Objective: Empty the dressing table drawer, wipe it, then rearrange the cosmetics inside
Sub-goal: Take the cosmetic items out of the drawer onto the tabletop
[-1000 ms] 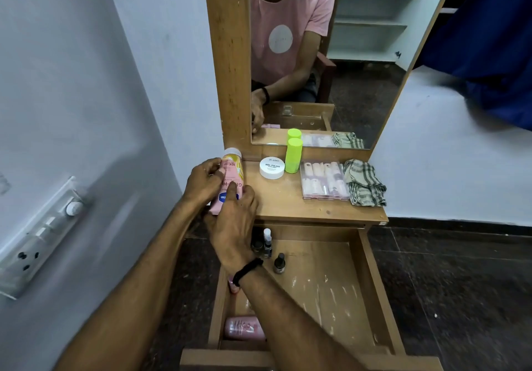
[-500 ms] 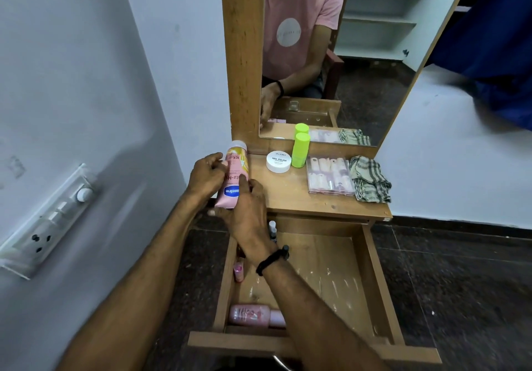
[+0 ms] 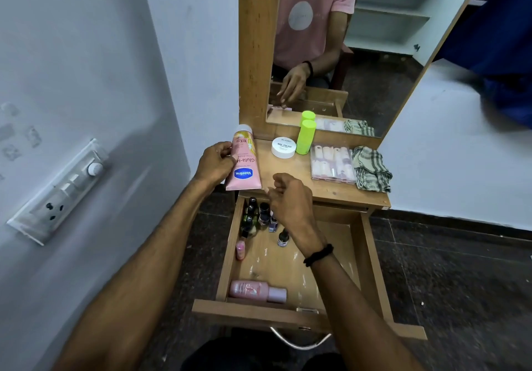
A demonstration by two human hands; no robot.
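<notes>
Your left hand (image 3: 214, 163) grips the tube (image 3: 244, 166) at the table (image 3: 288, 175) corner (emptying the drawer (image 3: 371, 258), presumably); right hand (image 3: 290, 201) hovers loosely curled, empty.

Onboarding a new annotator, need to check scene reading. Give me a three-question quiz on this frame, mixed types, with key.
1. True or false: the right hand grips the Vaseline tube.
2. Where in the drawer does the large pink bottle lie on its side? A) at the front B) in the back left corner C) under the right hand
3. Fill in: the white jar stands beside the ___ bottle.

Key:
1. False. The left hand grips it, and the right hand holds nothing.
2. A
3. The green bottle
</notes>
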